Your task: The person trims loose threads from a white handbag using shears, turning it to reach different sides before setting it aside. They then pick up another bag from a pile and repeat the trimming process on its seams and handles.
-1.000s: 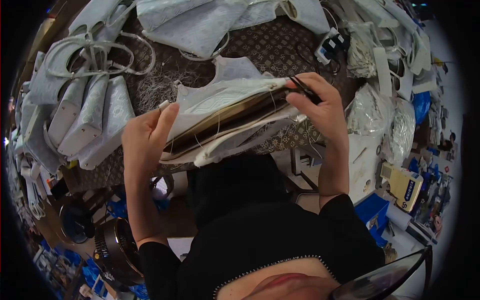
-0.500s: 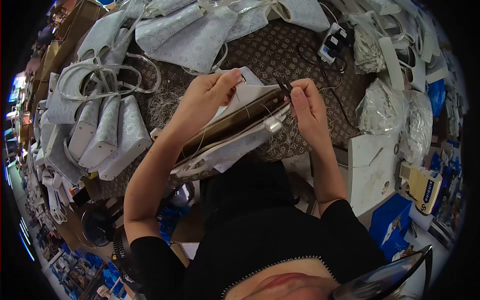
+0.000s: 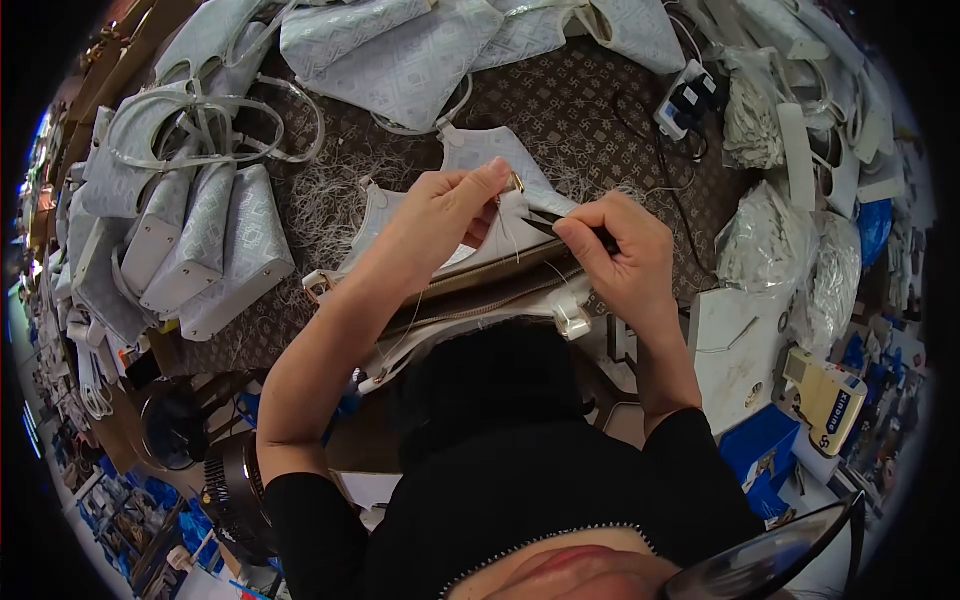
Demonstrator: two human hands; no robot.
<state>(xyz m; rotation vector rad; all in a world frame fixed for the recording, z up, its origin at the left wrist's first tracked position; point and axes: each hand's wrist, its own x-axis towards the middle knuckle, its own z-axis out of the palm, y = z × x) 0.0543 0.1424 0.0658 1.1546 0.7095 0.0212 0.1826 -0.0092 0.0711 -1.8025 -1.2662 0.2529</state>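
Note:
An open white handbag [image 3: 490, 150] with a brown lining [image 3: 455, 290] and a zipper lies across the table's near edge and my lap. My left hand [image 3: 440, 215] is closed in a pinch at a white tab with a gold ring [image 3: 517, 182] on the bag's side. In my right hand [image 3: 632, 245] is a pair of dark thread snips [image 3: 545, 217], its blades reaching left to the tab. Loose white threads [image 3: 516, 240] hang from the tab beside the blades. A plastic-wrapped metal fitting [image 3: 571, 318] sits at the bag's right end.
Patterned white handbags [image 3: 215, 250] stand at the left, and more pieces [image 3: 400, 60] lie along the back. Thread scraps litter the brown patterned cloth [image 3: 560, 90]. A power strip [image 3: 685, 100] with a cord, plastic-bagged parts [image 3: 765, 235] and a white board [image 3: 735, 345] are at the right.
My left hand has moved slightly right and down with the tab. The snips have swung from pointing up to pointing left at the tab. More of the bag's far side shows.

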